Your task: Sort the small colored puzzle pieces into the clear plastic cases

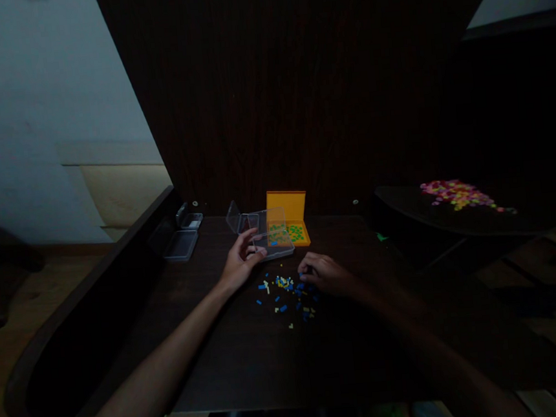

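Note:
My left hand (242, 258) grips the left side of a clear plastic box (279, 254), thumb at its near edge and fingers along its wall. The box's lid stands open, and a small blue piece (274, 243) shows inside it. Over the right side of a loose pile of small blue, pale yellow and yellow pieces (284, 282) is my right hand (323, 273). Its fingers are curled in a pinch, with a bit of blue at the fingertips. Behind the clear box is an open orange box (286, 204) with small green pieces in it.
At the table's back left are an open clear case (182, 245) and a smaller clear box (193, 221). A raised side panel (97, 315) bounds the left. To the right, a dark surface (394, 201) bears a heap of pink, red and yellow bits (462, 194). A tall dark panel (268, 92) rises behind.

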`<action>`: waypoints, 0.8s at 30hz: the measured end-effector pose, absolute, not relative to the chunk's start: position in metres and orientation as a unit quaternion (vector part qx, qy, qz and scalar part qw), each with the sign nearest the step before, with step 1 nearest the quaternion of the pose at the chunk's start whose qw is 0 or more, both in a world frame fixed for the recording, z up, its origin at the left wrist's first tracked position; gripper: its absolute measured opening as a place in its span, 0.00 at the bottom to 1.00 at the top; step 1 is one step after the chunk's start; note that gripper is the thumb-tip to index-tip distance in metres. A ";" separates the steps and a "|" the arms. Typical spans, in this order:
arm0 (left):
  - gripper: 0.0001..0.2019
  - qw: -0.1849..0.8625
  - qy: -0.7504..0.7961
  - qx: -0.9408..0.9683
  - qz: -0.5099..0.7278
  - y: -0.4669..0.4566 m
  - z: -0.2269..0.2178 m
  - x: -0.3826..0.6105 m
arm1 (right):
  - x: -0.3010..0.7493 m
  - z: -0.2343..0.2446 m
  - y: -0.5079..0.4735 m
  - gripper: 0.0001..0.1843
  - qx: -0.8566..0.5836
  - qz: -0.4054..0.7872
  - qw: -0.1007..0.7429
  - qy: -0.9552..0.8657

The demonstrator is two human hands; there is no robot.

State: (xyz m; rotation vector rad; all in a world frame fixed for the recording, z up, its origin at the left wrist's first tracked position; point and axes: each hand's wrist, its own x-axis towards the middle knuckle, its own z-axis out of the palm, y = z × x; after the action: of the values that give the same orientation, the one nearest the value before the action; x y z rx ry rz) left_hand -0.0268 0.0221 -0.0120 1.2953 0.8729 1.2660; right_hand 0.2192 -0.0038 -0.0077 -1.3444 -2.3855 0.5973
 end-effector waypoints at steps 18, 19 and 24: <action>0.30 0.527 0.369 0.556 0.526 0.023 -0.017 -0.027 | 0.218 -0.025 -0.010 0.08 -0.497 0.100 0.184 -0.842; 0.30 0.528 0.369 0.554 0.526 0.023 -0.018 -0.027 | 0.218 -0.026 -0.009 0.08 -0.496 0.099 0.186 -0.842; 0.30 0.528 0.376 0.553 0.523 0.023 -0.018 -0.025 | 0.218 -0.023 -0.008 0.08 -0.497 0.106 0.186 -0.841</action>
State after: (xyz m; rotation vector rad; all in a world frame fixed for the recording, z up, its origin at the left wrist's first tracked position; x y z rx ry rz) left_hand -0.0255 0.0228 -0.0180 1.3221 0.8978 1.2494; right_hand 0.2185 -0.0081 -0.0233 -1.3982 -2.3683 0.2998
